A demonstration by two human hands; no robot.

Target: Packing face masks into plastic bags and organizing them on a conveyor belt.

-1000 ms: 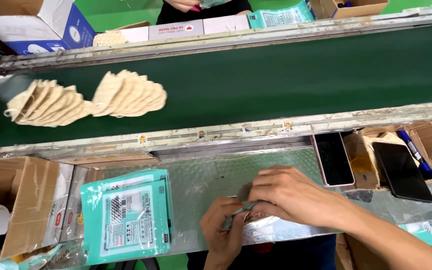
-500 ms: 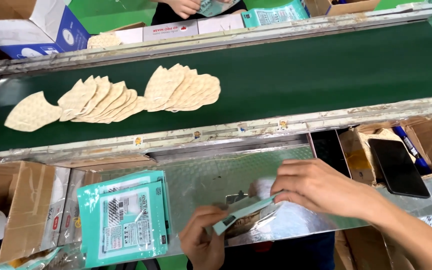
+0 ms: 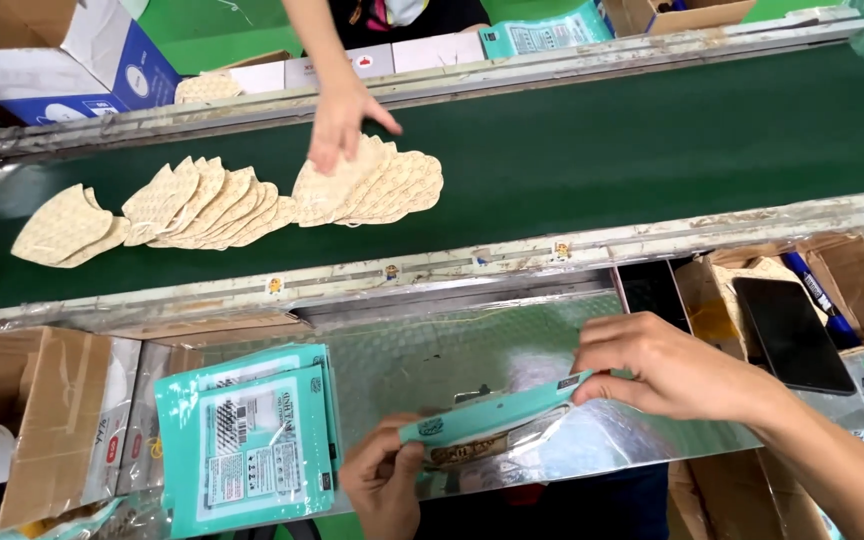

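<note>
My left hand [image 3: 384, 480] and my right hand [image 3: 664, 368] hold a teal-topped clear pouch [image 3: 497, 420] between them, over a shiny metal work surface [image 3: 422, 355]. The left grips its lower left end, the right pinches its upper right corner. The pouch shows a tan item inside. A stack of teal printed pouches [image 3: 247, 440] lies to the left of my hands. Beyond the surface, tan fabric masks [image 3: 202, 205] lie fanned out on a dark green conveyor belt [image 3: 652, 140]. Another person's hand [image 3: 344, 118] rests on the right-hand fan of masks [image 3: 377, 185].
Open cardboard boxes [image 3: 22, 420] stand at the left. To the right lie two dark phones [image 3: 792, 330], a blue pen [image 3: 820, 298] and a brown cardboard tray [image 3: 852, 275]. White and blue boxes [image 3: 72, 50] and more teal pouches [image 3: 542, 35] line the belt's far side.
The masks have ridden rightward along the belt. Another person's hand has come down onto them. My hands have lifted the teal pouch and turned it edge-on between them.
</note>
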